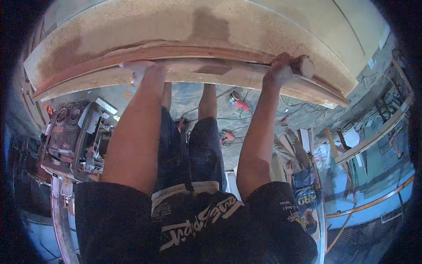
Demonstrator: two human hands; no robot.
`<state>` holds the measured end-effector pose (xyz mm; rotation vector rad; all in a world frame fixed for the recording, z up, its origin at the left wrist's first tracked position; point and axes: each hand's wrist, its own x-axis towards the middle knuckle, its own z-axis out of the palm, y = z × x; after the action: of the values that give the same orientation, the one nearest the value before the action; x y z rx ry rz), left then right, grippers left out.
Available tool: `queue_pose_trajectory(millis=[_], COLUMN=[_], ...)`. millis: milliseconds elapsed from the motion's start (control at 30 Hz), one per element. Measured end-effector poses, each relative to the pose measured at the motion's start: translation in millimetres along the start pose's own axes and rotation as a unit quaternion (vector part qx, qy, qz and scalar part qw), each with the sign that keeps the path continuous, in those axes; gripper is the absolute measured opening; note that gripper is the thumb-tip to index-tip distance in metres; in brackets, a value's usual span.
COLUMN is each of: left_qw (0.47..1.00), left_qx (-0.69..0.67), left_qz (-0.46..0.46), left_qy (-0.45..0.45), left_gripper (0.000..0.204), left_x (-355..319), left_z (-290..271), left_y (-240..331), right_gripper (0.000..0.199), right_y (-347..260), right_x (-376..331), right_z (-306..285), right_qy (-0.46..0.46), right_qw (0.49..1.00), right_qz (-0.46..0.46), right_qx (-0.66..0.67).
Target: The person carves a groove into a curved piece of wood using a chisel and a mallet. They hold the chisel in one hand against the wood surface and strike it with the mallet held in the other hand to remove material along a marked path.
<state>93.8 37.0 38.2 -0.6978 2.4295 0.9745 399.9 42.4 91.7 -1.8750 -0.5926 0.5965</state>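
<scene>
Overhead, board [198,39] gripped by both hands: left [140,69], right [281,70].

Board edge [193,55] blocks 12 o'clock, spanning both hands. Below it, open floor [259,94] toward 6. Machine [72,132] crowds 9 o'clock.

White rectangular label [107,105] atop the grey machine [72,132] at left; white paper sheet [351,137] at right.
</scene>
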Motion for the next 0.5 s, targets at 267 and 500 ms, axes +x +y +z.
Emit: queue_pose_trajectory(millis=[267, 500], left_qw=[1.0, 1.0], left_qx=[-0.01, -0.009], left_qz=[-0.02, -0.029], left_qy=[-0.001, -0.002], left_gripper=[0.087, 0.087], left_x=[-2.1, -4.6], left_z=[-2.8, -8.0], left_y=[-3.9, -2.9], right_gripper=[0.027, 0.026], right_y=[-11.8, -4.4], right_x=[14.4, 33.5], right_z=[7.4, 12.2], right_qy=[-0.004, -0.035], right_qw=[0.999, 0.993], right_qz=[0.025, -0.008], right_qx=[0.041, -0.113])
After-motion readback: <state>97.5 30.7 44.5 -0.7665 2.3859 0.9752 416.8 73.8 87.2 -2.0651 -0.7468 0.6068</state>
